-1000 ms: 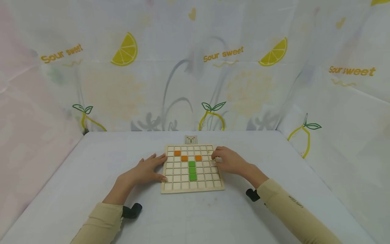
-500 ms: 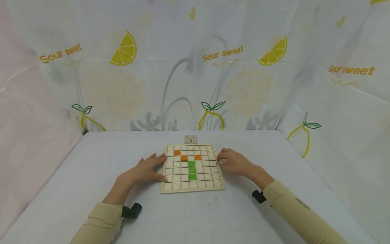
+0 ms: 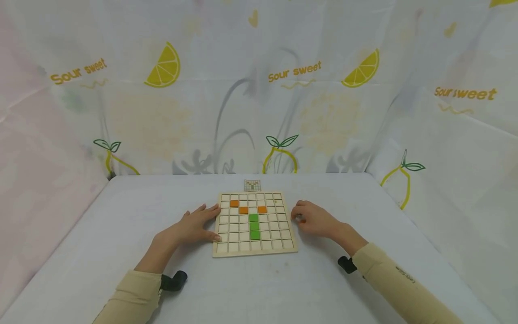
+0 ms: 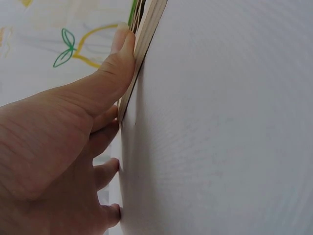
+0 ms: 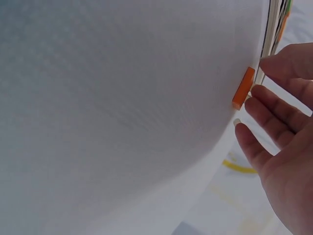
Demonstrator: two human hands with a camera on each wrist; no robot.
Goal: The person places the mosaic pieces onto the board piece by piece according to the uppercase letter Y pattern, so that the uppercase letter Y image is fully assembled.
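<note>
My left hand (image 3: 196,227) rests along the left side of a wooden grid board (image 3: 256,254). Its thumb lies on the frame in the left wrist view. An orange square tile (image 5: 243,89) sits at the table surface just right of the board. Beside that tile, the loosely bent, spread fingers of my right hand (image 3: 317,219) are at or almost touching it; I see no clear pinch. In the grid are an orange tile (image 3: 234,204), two more orange ones, and a column of green tiles (image 3: 254,226).
A small pattern card (image 3: 252,185) stands behind the board's far edge. White cloth covers the table (image 3: 243,292). A lemon-printed curtain (image 3: 226,112) rises behind and on both sides. Dark wrist cameras sit below each sleeve.
My right hand has moved off the board's right edge, out to the right and slightly nearer. An orange tile now shows under its fingers. The left hand has stayed in place.
</note>
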